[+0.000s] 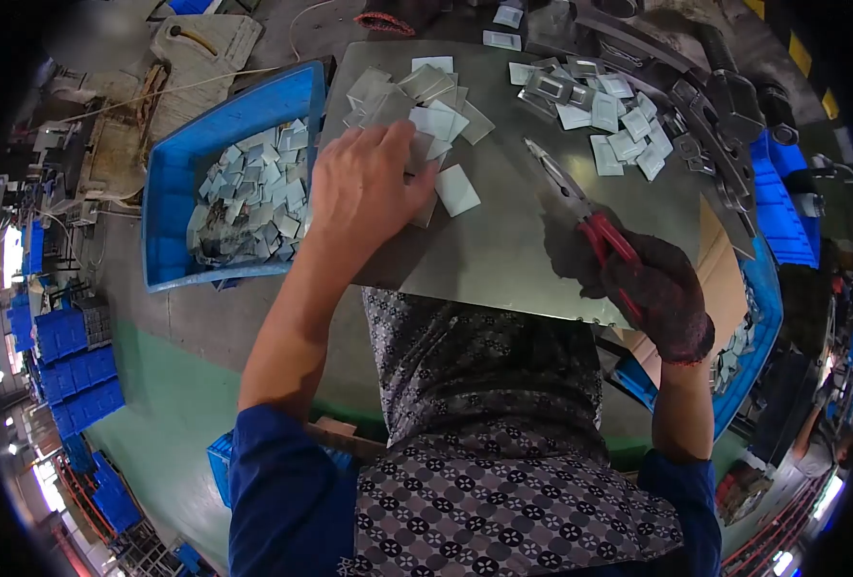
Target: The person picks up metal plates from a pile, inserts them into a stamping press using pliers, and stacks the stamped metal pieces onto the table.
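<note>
My left hand [364, 183], bare, is over a loose pile of flat square metal plates [428, 87] on the metal table [484, 252]. Its fingers are bent with the thumb apart, and the fingertips are partly hidden among the plates. One pale plate [458, 190] lies just right of the thumb. My right hand [662, 293], in a dark glove, is closed around the red handles of needle-nose pliers [597, 223]. The plier jaws point up and left over the bare tabletop, with nothing visible between them. Beyond them lies a heap of formed metal pieces with raised centres [627, 144].
A blue bin [157, 236] of small metal plates stands left of the table. Another blue bin [773, 332], with cardboard [722, 260] beside it, is at the right. Dark machine parts [701, 115] border the table's far right. A red-edged dark cuff [385, 23] lies at the back.
</note>
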{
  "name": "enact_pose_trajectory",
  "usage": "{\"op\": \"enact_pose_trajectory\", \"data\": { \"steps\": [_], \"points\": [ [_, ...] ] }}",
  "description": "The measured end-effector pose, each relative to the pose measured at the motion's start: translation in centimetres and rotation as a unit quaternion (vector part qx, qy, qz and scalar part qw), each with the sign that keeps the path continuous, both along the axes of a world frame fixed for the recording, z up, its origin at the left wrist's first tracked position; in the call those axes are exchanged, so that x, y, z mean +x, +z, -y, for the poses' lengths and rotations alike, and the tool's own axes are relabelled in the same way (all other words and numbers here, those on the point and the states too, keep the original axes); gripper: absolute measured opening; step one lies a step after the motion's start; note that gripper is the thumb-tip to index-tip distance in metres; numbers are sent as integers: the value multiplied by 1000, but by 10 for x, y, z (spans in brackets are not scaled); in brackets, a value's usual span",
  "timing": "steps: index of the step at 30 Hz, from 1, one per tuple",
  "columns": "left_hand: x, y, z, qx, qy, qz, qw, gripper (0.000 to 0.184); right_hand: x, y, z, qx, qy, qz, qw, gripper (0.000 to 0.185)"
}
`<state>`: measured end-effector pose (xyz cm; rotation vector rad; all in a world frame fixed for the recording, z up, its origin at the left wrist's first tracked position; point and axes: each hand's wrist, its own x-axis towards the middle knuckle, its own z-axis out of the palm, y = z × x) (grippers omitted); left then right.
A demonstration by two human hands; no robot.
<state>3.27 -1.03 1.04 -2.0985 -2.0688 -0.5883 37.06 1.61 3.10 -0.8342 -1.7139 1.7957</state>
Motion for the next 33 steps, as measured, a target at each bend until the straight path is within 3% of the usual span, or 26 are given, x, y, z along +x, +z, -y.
{"op": "enact_pose_trajectory", "data": {
  "steps": [1, 3, 6, 8, 10, 12, 16, 18, 20, 23, 24, 26, 27, 31, 33],
  "points": [
    [1, 2, 1, -3, -5, 24, 1000, 30, -9, 10, 2, -100, -17, -66, 993, 32],
    [1, 2, 2, -8, -12, 49, 999, 27, -16, 29, 1, -229, 21, -36, 972, 34],
    [-4, 1, 5, 45, 14, 111, 993, 18, -15, 17, 6, -229, 16, -55, 972, 39],
    [0, 12, 8, 35, 63, 449, 891, 11, -18, 14, 7, -218, 31, -43, 974, 41],
    [-1, 11, 6, 46, 35, 505, 861, 10, -25, 16, 5, -205, 48, -31, 977, 42],
    [2, 15, 5, -36, 7, 612, 790, 11, -32, 20, 2, -81, 98, 34, 991, 40],
    [0, 13, 5, -124, -33, 606, 785, 10, -37, 23, 0, 48, 128, 68, 988, 34],
    [-4, 7, 3, -119, -30, 641, 758, 10, -38, 39, 2, -115, 111, 143, 977, 31],
    [-5, -2, 2, -15, 38, 587, 809, 11, -37, 40, 1, -143, 73, 131, 978, 30],
    [-17, -20, 6, 114, 33, 468, 876, 11, -24, 58, -16, -198, -39, 92, 975, 31],
    [-23, -30, 9, 125, 29, 478, 869, 10, -18, 50, -37, 208, -74, 103, 970, 30],
    [-25, -39, 10, 155, 21, 497, 853, 10, -7, 60, -70, 342, -122, 135, 922, 28],
    [-24, -39, 10, 175, 15, 507, 844, 10, -3, 79, -83, 80, -147, 152, 974, 26],
    [-19, -41, 12, 156, 17, 493, 856, 11, 3, 84, -136, 31, -178, 77, 981, 25],
    [-17, -34, 15, 138, 33, 475, 869, 11, 3, 80, -143, 143, -192, 102, 966, 25]
  ]
}}
